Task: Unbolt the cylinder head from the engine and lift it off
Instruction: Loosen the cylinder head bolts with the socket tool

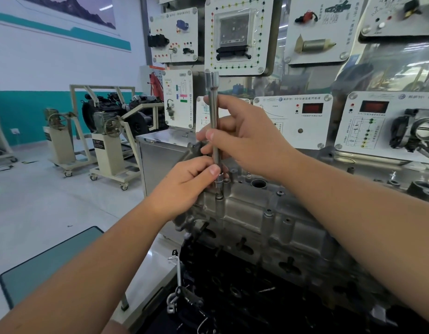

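Observation:
A grey aluminium cylinder head [252,218] sits on top of a black engine block [245,292] in front of me. A long chrome extension bar [213,100] stands upright over a bolt [219,196] at the head's left end, with a socket [219,181] at its lower tip. My right hand [247,138] grips the bar around its middle. My left hand [187,184] pinches the socket end between thumb and fingers just above the bolt. The bar's top end is bare, with no handle attached.
Behind the engine stands a display wall of white training panels [295,119] with sensors and a throttle body [416,133]. A steel cabinet [160,160] is at left behind the head. Engine stands on wheels [112,150] occupy the far left floor. A green mat [52,263] lies at lower left.

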### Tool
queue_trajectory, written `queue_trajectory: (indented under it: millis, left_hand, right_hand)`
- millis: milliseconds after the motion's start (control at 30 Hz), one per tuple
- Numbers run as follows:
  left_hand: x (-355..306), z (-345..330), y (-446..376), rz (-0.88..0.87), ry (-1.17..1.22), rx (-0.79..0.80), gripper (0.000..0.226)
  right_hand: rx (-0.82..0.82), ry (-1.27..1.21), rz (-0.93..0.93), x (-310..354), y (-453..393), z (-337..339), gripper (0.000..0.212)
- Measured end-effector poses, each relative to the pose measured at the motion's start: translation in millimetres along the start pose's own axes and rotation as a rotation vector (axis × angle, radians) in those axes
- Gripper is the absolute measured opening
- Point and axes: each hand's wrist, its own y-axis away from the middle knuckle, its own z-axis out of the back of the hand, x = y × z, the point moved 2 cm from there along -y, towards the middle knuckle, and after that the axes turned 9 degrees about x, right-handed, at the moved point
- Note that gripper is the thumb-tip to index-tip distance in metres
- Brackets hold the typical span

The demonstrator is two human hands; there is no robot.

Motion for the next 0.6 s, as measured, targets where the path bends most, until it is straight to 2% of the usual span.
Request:
queue_trajectory:
  millis: [167,233,367,433,500,600]
  left_hand:
    - [0.2,-0.1,-1.2,-0.022,-0.026,-0.036,0.054]
    - [0.7,-0.4,-2.3,-0.014,-0.013,-0.016,0.047]
    - [2.2,-0.3,-2.3,0.009,0.08,0.04,0.026]
    - [4.7,0.7,-2.5,0.017,0.072,0.029,0.03]
    - [6.1,1.2,-2.6,0.012,0.078,0.001,0.046]
    - [6.7,1.7,-4.1,0.03,0.085,0.002,0.055]
  right_hand:
    - [-0.148,0.108,0.01,-1.8,-3.5,3.6,0.027]
    - [-0.125,0.148,0.008,-1.2,-3.5,4.0,0.024]
    - [-0.037,0.073,-0.012,-1.7,-1.8,3.5,0.025]
    - [-0.032,0.017,-0.002,-1.9,-1.6,2.5,0.032]
    - [-0.054,0.011,0.018,-0.5,-0.8,0.9,0.036]
    - [-0.139,0.104,0.019,-1.4,-1.7,1.3,0.031]
